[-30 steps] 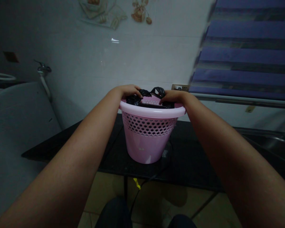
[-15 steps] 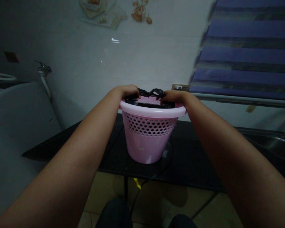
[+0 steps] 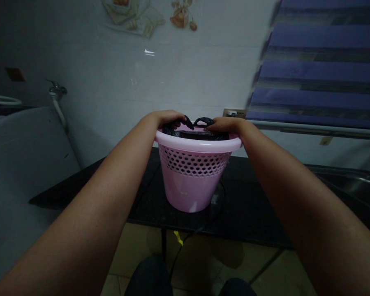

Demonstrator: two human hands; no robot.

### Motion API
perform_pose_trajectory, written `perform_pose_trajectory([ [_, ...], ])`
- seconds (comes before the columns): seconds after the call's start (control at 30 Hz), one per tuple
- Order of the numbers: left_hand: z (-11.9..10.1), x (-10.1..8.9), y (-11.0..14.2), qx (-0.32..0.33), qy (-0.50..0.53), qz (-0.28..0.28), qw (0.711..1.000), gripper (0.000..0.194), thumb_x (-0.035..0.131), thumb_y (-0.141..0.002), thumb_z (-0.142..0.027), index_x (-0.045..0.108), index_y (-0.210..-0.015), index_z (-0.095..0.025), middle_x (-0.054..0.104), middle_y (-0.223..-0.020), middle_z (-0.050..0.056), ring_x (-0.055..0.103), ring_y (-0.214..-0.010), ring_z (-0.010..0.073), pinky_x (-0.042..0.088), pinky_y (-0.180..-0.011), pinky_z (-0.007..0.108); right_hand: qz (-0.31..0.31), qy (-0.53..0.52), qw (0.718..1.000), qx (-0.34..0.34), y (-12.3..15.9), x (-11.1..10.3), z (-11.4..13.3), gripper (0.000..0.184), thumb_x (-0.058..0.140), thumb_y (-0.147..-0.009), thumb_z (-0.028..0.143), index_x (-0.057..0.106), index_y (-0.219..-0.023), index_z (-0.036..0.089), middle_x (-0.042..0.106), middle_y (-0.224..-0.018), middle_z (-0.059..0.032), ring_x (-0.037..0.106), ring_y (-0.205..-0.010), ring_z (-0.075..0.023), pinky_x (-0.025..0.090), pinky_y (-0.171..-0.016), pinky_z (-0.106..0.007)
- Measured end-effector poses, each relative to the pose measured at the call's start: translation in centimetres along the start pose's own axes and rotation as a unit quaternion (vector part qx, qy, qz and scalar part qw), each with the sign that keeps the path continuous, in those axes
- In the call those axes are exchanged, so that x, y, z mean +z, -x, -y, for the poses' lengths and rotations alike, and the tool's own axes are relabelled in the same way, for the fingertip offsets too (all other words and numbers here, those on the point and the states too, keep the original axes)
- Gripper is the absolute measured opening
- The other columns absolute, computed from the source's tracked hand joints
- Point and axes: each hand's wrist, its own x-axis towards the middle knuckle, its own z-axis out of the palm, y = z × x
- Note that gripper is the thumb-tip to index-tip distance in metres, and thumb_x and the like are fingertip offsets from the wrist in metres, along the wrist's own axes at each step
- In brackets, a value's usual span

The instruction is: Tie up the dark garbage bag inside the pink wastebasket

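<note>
A pink plastic basket (image 3: 193, 181) with a perforated band stands on a dark table (image 3: 246, 213) in front of me. A black plastic bag (image 3: 200, 122) lines its inside, and its handles stick up over the far rim. My left hand (image 3: 166, 118) reaches over the left side of the rim with its fingers closed on the bag. My right hand (image 3: 225, 124) rests over the right side of the rim, fingers curled on the bag's other handle. Both forearms stretch out from the bottom corners of the view.
A white tiled wall (image 3: 160, 78) rises behind the table. A blue striped blind (image 3: 320, 65) hangs at the right, with a socket (image 3: 233, 112) beside it. A tap and hose (image 3: 57, 92) show at the left. A dark cable (image 3: 185, 242) runs down under the table.
The bag's handles have been pressed lower toward the far rim of the basket. My hands stay on the rim, with fingers drawn slightly closer together.
</note>
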Motion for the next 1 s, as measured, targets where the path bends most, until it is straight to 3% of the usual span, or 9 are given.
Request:
perform_pose_trajectory([
  [0.23,-0.4,0.1,0.9,-0.002,0.014,0.0,1.0,0.047,0.042,-0.086,-0.049,0.061,-0.115,-0.018,0.055,-0.063,0.006,0.053,-0.064,0.0183,0.04,-0.059,0.025,0.01,-0.038,0.999,0.004,0.7,-0.1,0.5,0.038,0.052,-0.089,0.038,0.058,-0.114,0.009,0.061,-0.09,-0.0116,0.059,-0.075,-0.0167,0.047,-0.059,-0.02],
  [0.37,-0.3,0.0,0.5,-0.026,0.024,-0.021,0.999,0.047,0.04,-0.086,-0.043,0.056,-0.121,-0.015,0.051,-0.06,0.005,0.049,-0.058,0.0167,0.038,-0.055,0.024,0.018,-0.062,0.998,0.002,1.0,0.0,0.8,0.044,0.047,-0.09,0.045,0.059,-0.109,0.007,0.06,-0.088,-0.0125,0.058,-0.074,-0.0163,0.047,-0.061,-0.02],
  [0.53,-0.1,0.0,0.3,-0.03,0.033,0.014,0.999,0.043,0.046,-0.082,-0.039,0.058,-0.117,-0.018,0.05,-0.06,0.006,0.049,-0.058,0.0166,0.039,-0.056,0.025,0.011,-0.122,0.992,-0.02,1.3,0.3,1.2,0.045,0.033,-0.094,0.049,0.055,-0.114,0.014,0.058,-0.081,-0.0084,0.054,-0.064,-0.0132,0.045,-0.055,-0.018],
  [0.73,-0.1,0.1,0.3,-0.028,0.063,0.039,0.997,0.035,0.046,-0.082,-0.03,0.062,-0.111,-0.016,0.048,-0.057,0.005,0.05,-0.057,0.016,0.042,-0.06,0.026,-0.016,-0.104,0.994,-0.006,1.0,0.2,1.2,0.036,0.028,-0.097,0.031,0.056,-0.111,0.012,0.055,-0.074,-0.0067,0.049,-0.055,-0.0101,0.04,-0.049,-0.016],
  [1.0,-0.1,-0.1,0.4,-0.067,0.094,0.061,0.992,0.039,0.046,-0.08,-0.026,0.061,-0.114,-0.014,0.056,-0.062,0.007,0.056,-0.063,0.0178,0.044,-0.063,0.025,0.022,-0.037,0.999,-0.019,0.2,0.1,0.3,0.024,0.05,-0.088,0.02,0.062,-0.108,0.011,0.062,-0.097,-0.0089,0.059,-0.078,-0.0154,0.046,-0.061,-0.019],
])
